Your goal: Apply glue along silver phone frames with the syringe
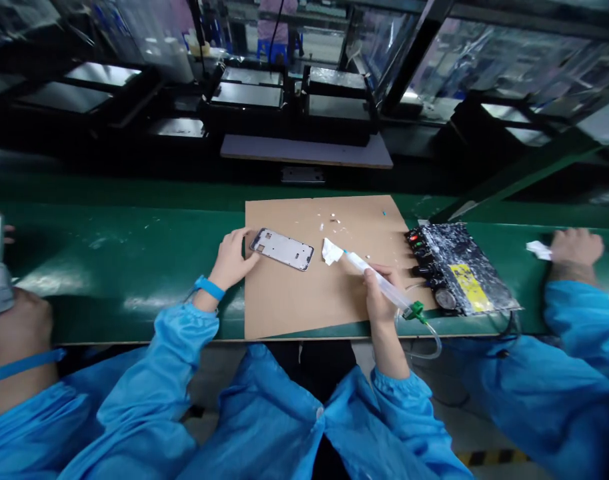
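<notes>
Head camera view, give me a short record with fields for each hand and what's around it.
left hand: touches the end of the phone frame
right hand: holds the dispensing syringe, tip at the white wipe
surface: cardboard sheet on green belt
beside the right hand: spattered control box
co-workers: hands at both edges

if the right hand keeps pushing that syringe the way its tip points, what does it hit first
Most likely the white wipe at the tip of the syringe held by the right hand; beyond it lies the phone frame.
</notes>
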Demonstrator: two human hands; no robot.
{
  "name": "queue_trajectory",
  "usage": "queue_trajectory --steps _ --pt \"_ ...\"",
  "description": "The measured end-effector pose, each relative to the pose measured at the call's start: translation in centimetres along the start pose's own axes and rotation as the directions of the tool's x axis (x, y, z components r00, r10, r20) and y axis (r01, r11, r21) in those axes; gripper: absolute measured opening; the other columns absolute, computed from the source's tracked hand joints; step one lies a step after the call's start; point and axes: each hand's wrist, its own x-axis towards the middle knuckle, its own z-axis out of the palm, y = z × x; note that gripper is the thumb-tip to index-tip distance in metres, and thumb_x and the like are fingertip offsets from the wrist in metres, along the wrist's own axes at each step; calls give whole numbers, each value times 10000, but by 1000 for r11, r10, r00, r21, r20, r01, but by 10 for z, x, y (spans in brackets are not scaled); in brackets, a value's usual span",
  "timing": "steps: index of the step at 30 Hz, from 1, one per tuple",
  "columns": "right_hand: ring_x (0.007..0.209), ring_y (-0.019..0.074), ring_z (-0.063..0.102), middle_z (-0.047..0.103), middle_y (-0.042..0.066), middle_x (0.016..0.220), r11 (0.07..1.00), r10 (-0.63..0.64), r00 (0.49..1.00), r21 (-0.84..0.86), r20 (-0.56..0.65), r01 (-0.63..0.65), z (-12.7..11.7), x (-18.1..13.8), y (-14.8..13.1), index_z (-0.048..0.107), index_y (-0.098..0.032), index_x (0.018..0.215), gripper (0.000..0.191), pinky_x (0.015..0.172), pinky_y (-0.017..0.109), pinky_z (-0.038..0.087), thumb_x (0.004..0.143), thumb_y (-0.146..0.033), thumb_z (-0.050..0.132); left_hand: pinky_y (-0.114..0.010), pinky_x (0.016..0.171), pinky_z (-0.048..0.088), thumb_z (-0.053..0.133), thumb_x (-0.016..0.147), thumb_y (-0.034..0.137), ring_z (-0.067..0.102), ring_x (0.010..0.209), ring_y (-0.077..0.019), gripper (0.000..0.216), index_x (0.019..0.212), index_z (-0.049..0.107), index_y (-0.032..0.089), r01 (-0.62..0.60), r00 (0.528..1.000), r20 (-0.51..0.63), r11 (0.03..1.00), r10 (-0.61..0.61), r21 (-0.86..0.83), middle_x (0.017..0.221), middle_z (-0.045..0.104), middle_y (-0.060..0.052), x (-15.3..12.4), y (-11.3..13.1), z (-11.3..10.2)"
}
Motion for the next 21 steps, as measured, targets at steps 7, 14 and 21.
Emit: queue_trajectory --steps 7,14,21 --pt "657 204 673 771 80 811 999 -41 999 -21 6 41 -3 1 11 791 -153 970 563 611 330 536 864 -705 829 -602 1123 444 698 977 687 559 1349 -449 679 1445 647 198 -6 999 32 987 1 162 1425 643 -201 30 49 32" --pt "696 221 720 800 86 868 993 -101 979 -39 180 110 -6 -5 6 788 -188 998 520 634 349 597 883 -695 822 -487 1083 422 799 883 745 635 1185 -313 557 1168 746 269 -285 898 281 934 339 -216 1209 734 -54 46 53 48" --pt "769 225 775 826 86 932 992 -103 880 -17 464 125 -3 -6 3 803 -221 1038 386 696 346 646 885 -572 859 -451 1032 394 823 853 757 643 1133 -293 557 1068 718 254 -348 860 284 894 424 -282 1136 751 -38 29 58 57"
